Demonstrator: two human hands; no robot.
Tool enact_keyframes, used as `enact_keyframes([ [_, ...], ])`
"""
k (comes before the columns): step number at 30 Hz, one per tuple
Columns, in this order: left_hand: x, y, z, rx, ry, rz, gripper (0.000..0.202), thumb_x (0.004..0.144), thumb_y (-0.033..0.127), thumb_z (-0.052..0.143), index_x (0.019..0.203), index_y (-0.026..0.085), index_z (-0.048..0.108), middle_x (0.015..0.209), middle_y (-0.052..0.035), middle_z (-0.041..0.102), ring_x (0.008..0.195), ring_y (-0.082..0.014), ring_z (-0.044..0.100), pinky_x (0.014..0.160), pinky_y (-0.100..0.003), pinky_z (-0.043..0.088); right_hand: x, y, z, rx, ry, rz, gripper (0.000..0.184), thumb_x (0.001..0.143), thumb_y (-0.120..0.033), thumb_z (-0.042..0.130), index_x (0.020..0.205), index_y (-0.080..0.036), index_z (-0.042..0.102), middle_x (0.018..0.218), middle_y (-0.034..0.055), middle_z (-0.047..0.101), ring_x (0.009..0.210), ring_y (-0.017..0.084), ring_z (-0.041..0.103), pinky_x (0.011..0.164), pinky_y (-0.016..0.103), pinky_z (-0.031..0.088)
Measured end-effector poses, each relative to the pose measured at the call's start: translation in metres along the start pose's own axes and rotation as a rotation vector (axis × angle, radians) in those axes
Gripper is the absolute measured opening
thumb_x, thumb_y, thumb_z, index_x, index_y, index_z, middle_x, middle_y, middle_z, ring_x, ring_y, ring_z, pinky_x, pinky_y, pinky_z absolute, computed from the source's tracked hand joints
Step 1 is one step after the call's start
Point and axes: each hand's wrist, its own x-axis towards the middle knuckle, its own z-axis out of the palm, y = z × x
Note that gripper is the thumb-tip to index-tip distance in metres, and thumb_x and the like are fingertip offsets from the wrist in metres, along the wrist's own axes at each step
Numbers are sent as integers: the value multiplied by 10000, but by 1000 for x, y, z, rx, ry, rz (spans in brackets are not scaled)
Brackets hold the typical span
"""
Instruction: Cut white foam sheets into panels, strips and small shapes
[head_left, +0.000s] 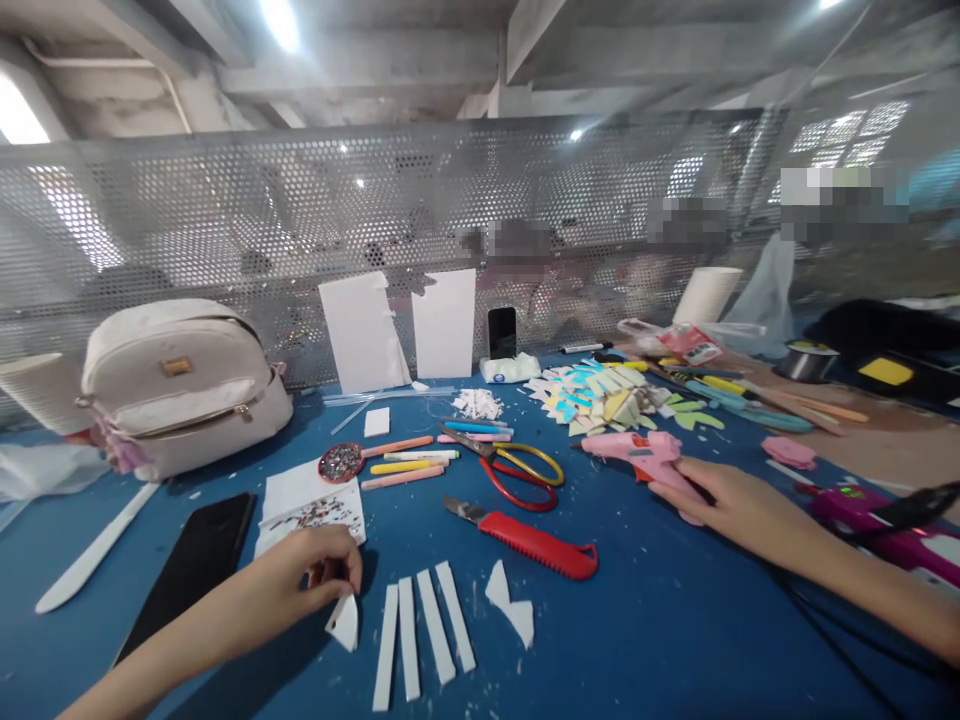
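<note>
My left hand (315, 570) is closed in a pinch on a small white foam piece (345, 622) at the near left of the blue table (660, 620). Just right of it lie several white foam strips (424, 630) and a notched white foam scrap (511, 603). My right hand (724, 500) reaches across to a pink glue gun (637, 455) lying on its side, its fingers curled around the handle. A red utility knife (532, 540) with its blade out lies between my two hands.
Red and yellow scissors (517, 470), coloured sticks (409, 462) and a black phone (191, 565) lie nearby. A white backpack (176, 385) stands at left. Coloured foam cut-outs (600, 395) are heaped further back. White foam sheets (397, 330) lean on the perforated metal screen.
</note>
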Motion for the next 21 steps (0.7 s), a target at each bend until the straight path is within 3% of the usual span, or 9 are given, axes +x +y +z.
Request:
enact_keyframes([
  [3, -4, -1, 2, 5, 15, 26, 180, 882, 224, 493, 956, 230, 658, 976, -26, 662, 874, -180, 593, 760, -244, 440, 3, 6, -17, -115, -224, 8, 164, 920, -385, 613, 897, -228, 655, 951, 135, 744, 848, 315, 686, 717, 364, 431],
  [5, -9, -4, 5, 18, 34, 46, 211, 926, 251, 458, 1027, 251, 643, 1045, -34, 658, 933, -191, 602, 805, -260, 456, 1, 11, -30, -153, -288, 111, 142, 882, -381, 618, 939, -251, 621, 915, 94, 726, 781, 289, 685, 674, 355, 447],
  [7, -16, -8, 8, 27, 67, 60, 239, 966, 306, 434, 1100, 276, 630, 1112, -43, 652, 990, -207, 612, 863, -281, 474, -8, 13, -41, -147, -233, 185, 126, 876, -380, 586, 916, -261, 575, 851, 64, 695, 685, 255, 662, 621, 345, 447],
  [10, -25, -11, 11, 44, 139, 109, 256, 995, 352, 429, 1174, 320, 611, 1226, -45, 630, 1135, -230, 596, 1003, -313, 457, -25, 2, -50, -86, -4, 128, 70, 918, -332, 523, 897, -267, 537, 900, 89, 684, 696, 230, 655, 596, 332, 441],
  [14, -31, -3, 13, 92, 227, 220, 238, 1003, 315, 434, 1158, 320, 614, 1257, -60, 617, 1172, -240, 598, 1028, -317, 470, -35, -44, -51, 62, 8, -201, 128, 958, -366, 481, 918, -289, 576, 824, 57, 676, 641, 220, 642, 510, 301, 438],
  [17, -29, 13, 20, 128, 281, 333, 253, 1015, 264, 418, 1194, 310, 591, 1238, -66, 623, 1153, -217, 613, 1015, -306, 490, -23, -95, -39, 94, -167, -403, 92, 962, -267, 531, 1013, -271, 608, 909, 50, 691, 655, 198, 630, 580, 307, 490],
  [19, -24, 25, 28, 165, 313, 469, 294, 1011, 205, 412, 1251, 298, 554, 1226, -65, 628, 1126, -191, 623, 987, -289, 508, -10, -129, -24, 100, -336, -603, 186, 983, -196, 467, 1088, -237, 615, 1017, 78, 701, 860, 226, 664, 729, 342, 527],
  [21, -18, 32, 40, 221, 348, 633, 325, 1001, 146, 408, 1274, 268, 535, 1196, -70, 645, 1074, -172, 633, 930, -267, 526, 6, -160, -1, 94, -410, -680, 221, 1004, -173, 438, 1098, -227, 631, 1058, 64, 702, 963, 216, 652, 821, 350, 524],
])
